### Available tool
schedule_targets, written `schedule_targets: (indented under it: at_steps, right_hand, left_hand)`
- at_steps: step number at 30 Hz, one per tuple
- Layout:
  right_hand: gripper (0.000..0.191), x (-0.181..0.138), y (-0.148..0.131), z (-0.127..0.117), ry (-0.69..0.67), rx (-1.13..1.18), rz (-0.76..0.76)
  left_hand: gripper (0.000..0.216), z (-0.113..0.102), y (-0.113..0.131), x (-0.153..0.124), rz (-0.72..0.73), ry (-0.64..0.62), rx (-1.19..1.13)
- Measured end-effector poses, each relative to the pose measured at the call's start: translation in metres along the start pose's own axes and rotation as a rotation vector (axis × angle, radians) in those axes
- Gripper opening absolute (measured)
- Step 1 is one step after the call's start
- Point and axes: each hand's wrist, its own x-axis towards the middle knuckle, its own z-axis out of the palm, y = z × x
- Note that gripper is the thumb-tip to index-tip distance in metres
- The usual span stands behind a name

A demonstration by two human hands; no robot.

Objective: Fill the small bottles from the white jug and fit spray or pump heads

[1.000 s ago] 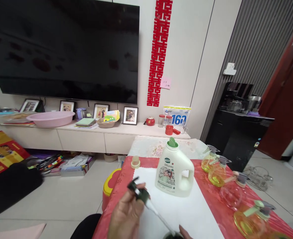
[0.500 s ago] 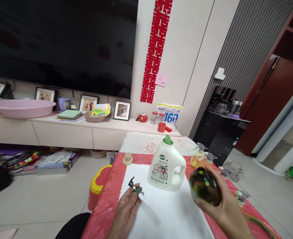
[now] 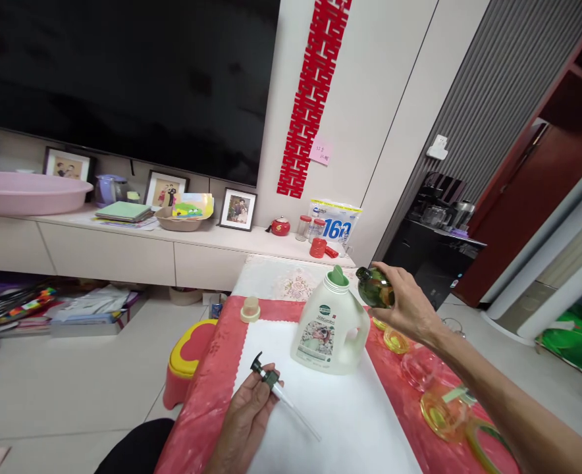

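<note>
A dark bottle (image 3: pixel 376 291) is gripped in the right hand (image 3: pixel 408 301), fingers wrapped round its body, its uncovered neck tipped up-left beyond them, just beside the green spout (image 3: pixel 338 276) of the upright white jug (image 3: pixel 329 332). A pump (image 3: pixel 272 379) is pinched in the left hand (image 3: pixel 251 405), thumb and fingers closed on its collar, nozzle beyond the fingertips, tube slanted down-right over the white mat (image 3: pixel 340 418).

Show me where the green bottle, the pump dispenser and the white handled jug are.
Green bottle (image 3: pixel 376 290): head view, on its rounded body.
Pump dispenser (image 3: pixel 272 379): head view, on its dark collar.
White handled jug (image 3: pixel 318 340): head view, on its front label.
</note>
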Motion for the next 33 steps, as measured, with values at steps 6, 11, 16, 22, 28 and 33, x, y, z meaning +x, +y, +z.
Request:
schedule_targets:
  at_steps: [6,11,16,22,28,33]
  right_hand:
    - [0.078,0.014,-0.001,-0.005,-0.045,-0.109,-0.038]
    - [0.078,0.023,-0.003,-0.01,-0.083,-0.192,-0.09]
    - [0.081,0.027,-0.007,-0.012,-0.117,-0.249,-0.108]
    - [0.079,0.031,-0.011,-0.012,-0.135,-0.305,-0.143]
    - [0.077,0.034,-0.012,-0.015,-0.142,-0.354,-0.156]
    - [0.079,0.036,-0.016,-0.016,-0.154,-0.39,-0.165]
  left_hand:
    - [0.047,0.002,0.001,-0.001,-0.01,0.008,-0.008]
    - [0.048,0.004,0.002,0.0,-0.017,0.013,-0.001]
    - [0.05,0.002,0.001,-0.001,-0.022,0.014,0.028]
    - [0.049,0.005,0.002,-0.002,-0.024,0.003,0.035]
    - [0.046,0.009,0.003,-0.004,-0.036,0.014,0.039]
    - [0.047,0.009,0.004,-0.004,-0.037,0.003,0.035]
